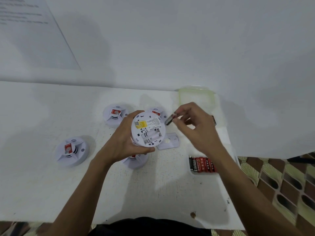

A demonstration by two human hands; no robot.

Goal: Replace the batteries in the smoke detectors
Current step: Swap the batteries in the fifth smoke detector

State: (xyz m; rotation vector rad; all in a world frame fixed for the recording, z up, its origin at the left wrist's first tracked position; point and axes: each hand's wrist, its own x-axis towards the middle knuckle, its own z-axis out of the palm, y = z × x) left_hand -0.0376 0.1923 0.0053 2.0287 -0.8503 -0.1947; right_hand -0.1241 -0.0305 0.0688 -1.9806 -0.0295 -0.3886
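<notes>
Left hand (124,143) grips a round white plastic smoke detector (148,129) above the white table (51,184), back side up, battery bay uncovered, yellow label beside it. Right hand (192,123) pinches a small dark cylindrical battery with red marking (169,119), just beside the detector's far right rim. A flat white plastic cover plate (168,141) lies on the table beneath. Near my right forearm is a row of red and black batteries (202,164). Another white dome-shaped detector (71,150) sits face up, well left.
</notes>
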